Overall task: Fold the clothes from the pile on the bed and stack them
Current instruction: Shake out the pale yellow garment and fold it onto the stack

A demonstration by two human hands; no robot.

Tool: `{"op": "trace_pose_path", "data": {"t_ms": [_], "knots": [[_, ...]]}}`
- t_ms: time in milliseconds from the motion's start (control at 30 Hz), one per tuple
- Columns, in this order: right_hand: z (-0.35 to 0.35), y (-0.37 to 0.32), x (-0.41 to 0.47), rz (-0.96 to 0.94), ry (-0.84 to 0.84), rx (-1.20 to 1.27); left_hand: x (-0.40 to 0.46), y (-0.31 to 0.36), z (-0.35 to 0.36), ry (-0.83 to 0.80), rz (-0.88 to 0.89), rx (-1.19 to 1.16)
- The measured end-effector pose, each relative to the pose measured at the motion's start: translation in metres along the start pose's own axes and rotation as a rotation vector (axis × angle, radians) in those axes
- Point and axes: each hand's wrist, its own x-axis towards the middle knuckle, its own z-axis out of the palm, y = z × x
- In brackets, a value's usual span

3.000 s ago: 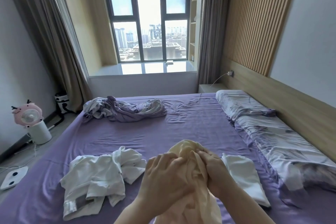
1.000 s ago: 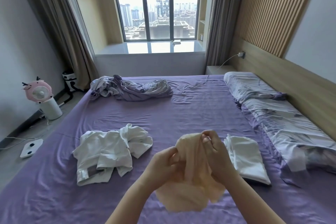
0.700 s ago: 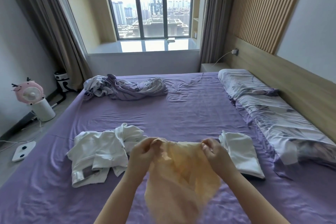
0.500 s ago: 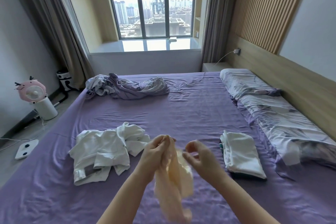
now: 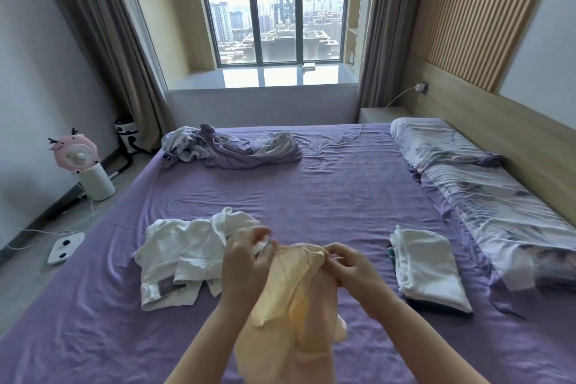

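Floor, far left: pink fan (image 5: 74, 153). Purple bed (image 5: 343, 196). Unfolded white pile (image 5: 187, 256) on near-left of bed. Left hand (image 5: 243, 262) raised just right of pile, fingers pinching top edge of yellow garment (image 5: 290, 299). Garment hangs mid-air above bed, between both hands. Right hand (image 5: 352, 265) pinches its other top corner. Folded white stack (image 5: 427, 268) lies right. Pillows (image 5: 486, 184) far right.

Bare sheet (image 5: 327, 206) lies open between white pile (image 5: 190, 256) and folded stack (image 5: 427, 265).
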Motion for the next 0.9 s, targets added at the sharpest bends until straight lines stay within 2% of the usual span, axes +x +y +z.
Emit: {"op": "trace_pose_path", "data": {"t_ms": [67, 200, 267, 333, 400, 500, 567, 633, 700, 800, 900], "knots": [[0.004, -0.001, 0.003, -0.018, 0.008, -0.042, -0.020, 0.002, 0.013, -0.122, 0.003, -0.087], [0.007, 0.001, 0.003, -0.049, 0.046, -0.024, -0.042, 0.002, 0.039, -0.443, -0.118, -0.308], [0.003, 0.004, 0.004, -0.042, 0.131, -0.106, -0.043, 0.001, 0.046, -0.496, -0.138, -0.260], [-0.003, 0.007, 0.003, -0.030, 0.193, -0.121, -0.039, 0.000, 0.049, -0.435, -0.089, -0.144], [-0.010, 0.011, -0.001, -0.017, 0.205, -0.018, -0.031, 0.006, 0.048, -0.392, -0.069, -0.136], [-0.015, 0.017, -0.012, -0.065, 0.073, 0.117, -0.019, 0.022, 0.045, -0.430, -0.215, -0.448], [-0.012, 0.029, -0.019, -0.092, -0.021, -0.041, -0.012, 0.028, 0.044, -0.439, -0.298, -0.604], [-0.008, 0.041, -0.021, -0.099, -0.030, -0.294, -0.006, 0.030, 0.043, -0.415, -0.298, -0.640], [-0.007, 0.047, -0.022, -0.127, 0.010, -0.351, 0.001, 0.026, 0.040, -0.330, -0.248, -0.576], [-0.014, 0.049, -0.021, -0.110, 0.080, -0.163, 0.014, 0.006, 0.025, -0.160, -0.152, -0.320], [-0.027, 0.052, -0.019, -0.024, 0.175, -0.118, 0.023, -0.018, 0.005, -0.069, -0.196, -0.223]]}}
